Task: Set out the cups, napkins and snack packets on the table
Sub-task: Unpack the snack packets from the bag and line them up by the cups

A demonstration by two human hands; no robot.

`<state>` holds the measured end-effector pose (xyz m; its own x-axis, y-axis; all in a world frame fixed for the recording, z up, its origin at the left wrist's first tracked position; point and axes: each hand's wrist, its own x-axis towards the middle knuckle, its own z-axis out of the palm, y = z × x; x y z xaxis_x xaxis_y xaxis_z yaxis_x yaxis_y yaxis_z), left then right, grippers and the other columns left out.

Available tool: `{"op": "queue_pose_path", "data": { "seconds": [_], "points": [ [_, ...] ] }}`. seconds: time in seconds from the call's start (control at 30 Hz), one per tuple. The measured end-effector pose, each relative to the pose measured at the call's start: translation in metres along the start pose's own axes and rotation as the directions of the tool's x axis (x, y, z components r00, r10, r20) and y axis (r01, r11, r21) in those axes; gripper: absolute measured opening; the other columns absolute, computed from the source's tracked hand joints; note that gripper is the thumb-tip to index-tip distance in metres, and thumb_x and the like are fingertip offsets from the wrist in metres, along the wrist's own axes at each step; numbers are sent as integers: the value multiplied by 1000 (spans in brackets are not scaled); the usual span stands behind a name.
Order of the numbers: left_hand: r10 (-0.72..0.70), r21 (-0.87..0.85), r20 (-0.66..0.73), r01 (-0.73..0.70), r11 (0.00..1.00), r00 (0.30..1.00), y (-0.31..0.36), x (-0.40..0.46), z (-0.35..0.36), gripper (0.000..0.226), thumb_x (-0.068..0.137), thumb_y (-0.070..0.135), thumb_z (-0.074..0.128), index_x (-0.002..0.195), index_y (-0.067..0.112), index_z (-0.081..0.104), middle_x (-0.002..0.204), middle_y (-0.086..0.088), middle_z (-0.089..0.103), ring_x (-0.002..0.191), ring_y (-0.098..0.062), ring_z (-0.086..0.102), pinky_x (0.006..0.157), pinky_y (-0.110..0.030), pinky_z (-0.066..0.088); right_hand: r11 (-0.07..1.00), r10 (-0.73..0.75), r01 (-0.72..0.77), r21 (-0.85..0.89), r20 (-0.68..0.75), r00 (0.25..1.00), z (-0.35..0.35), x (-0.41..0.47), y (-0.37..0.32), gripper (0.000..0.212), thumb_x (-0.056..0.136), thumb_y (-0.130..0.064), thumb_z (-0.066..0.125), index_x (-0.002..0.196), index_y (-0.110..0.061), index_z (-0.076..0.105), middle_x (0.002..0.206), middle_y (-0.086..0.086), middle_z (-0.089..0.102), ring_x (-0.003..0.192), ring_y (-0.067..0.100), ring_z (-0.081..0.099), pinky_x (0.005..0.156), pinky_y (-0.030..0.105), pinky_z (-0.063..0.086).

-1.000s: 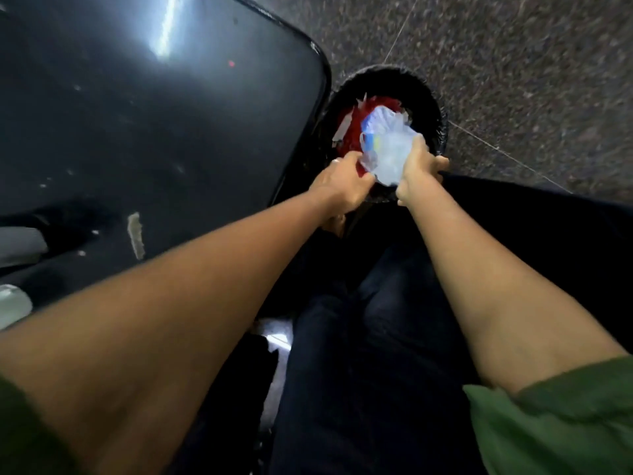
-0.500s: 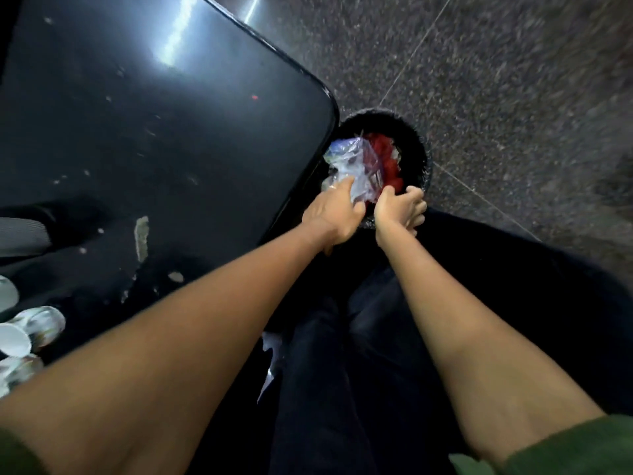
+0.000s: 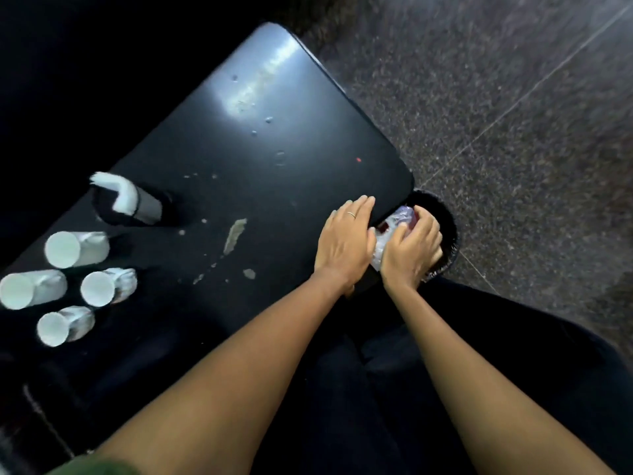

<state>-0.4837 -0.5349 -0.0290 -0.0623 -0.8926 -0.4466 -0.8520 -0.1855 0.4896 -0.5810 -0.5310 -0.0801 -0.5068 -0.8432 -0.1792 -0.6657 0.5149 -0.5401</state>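
Hands [image 3: 376, 241] now press plastic bag [image 3: 394, 224] into bin [image 3: 448, 231].

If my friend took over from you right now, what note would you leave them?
Left hand: flat, fingers straight, resting on the table at its near corner.
Right hand: fingers curled round a clear plastic bag over the black bin beside the table.
Done: four white cups stand on the table's left side, with a dark napkin holder behind them.
Left: no snack packets on the table yet.
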Motion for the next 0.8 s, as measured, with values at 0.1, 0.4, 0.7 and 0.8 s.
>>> {"op": "queue_pose_path", "data": {
  "seconds": [0.1,0.4,0.7,0.8],
  "points": [
    [-27,58,-76,32,998,997,-22,-23,-23,57,98,22,40,150,14,20,158,-2,24,147,-21,18,121,-38,13,987,-156,158,-41,44,987,-7,-28,-24,49,84,-12,50,133,-9,47,141,11,48,131,30,43,103,43,29],
    [-143,-24,-236,141,990,961,-115,-118,-78,59,97,26,40,150,15,17,159,-2,22,147,-21,16,122,-39,10,841,-513,539,-56,238,825,-5,-144,-96,65,79,-5,56,141,-9,37,150,11,36,137,30,34,111,46,21],
    [-404,-140,-330,379,915,853,-256,-244,-103,60,97,27,40,151,17,16,159,0,22,147,-20,17,122,-39,9,678,-675,735,22,416,610,41,-288,-157,62,79,-1,55,139,-7,40,148,13,38,137,30,35,111,47,24],
    [-499,-202,-353,456,867,791,-301,-289,-106,59,97,27,40,150,17,17,158,0,23,146,-19,19,122,-39,10,626,-705,778,57,468,533,57,-335,-173,61,80,1,55,139,-6,41,148,14,39,138,31,35,110,50,25]
  ]
}}
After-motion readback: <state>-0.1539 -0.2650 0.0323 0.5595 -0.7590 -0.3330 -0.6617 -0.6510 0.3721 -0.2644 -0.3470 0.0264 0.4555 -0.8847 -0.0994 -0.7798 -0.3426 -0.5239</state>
